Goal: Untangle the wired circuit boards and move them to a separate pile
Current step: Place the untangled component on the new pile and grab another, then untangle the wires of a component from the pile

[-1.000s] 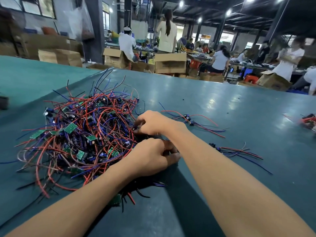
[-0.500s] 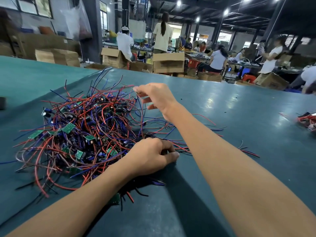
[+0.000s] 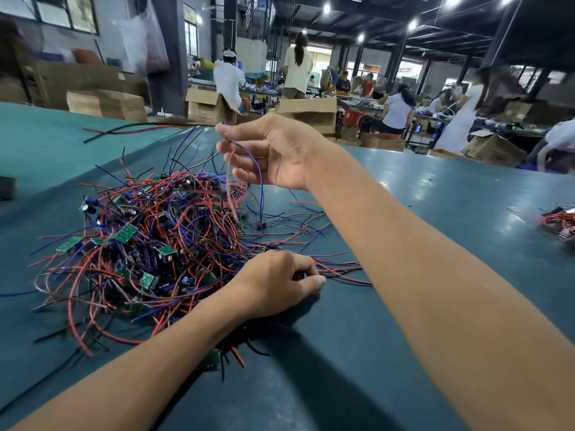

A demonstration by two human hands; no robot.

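1. The right hand [image 3: 273, 154] has come up. A second ago it was down at the edge of the heap [image 3: 140, 244], close against the left hand [image 3: 280, 281]. Now it hangs high over the heap's far right side, with thumb and forefinger pinched on a blue wire [image 3: 259, 178] and the other fingers spread loose.
2. A red wire [image 3: 230, 185], blurred with motion, dangles from the same pinch.
3. The blue wire drops to a small dark board [image 3: 259, 226], which sits low beside the heap. I cannot tell whether it is clear of the other strands.
4. The left hand has not moved. Its fingers are curled on strands at the heap's near right edge, pinning the mass to the table [image 3: 451, 197].
5. The heap itself covers the left part of the table and looks barely thinned.
6. To my eye, one wired board is being drawn out and is close to free.
7. The separate pile [image 3: 558, 222] lies at the table's right edge, well apart, so a carry across should follow. A snagged neighbour could drag along with the board.
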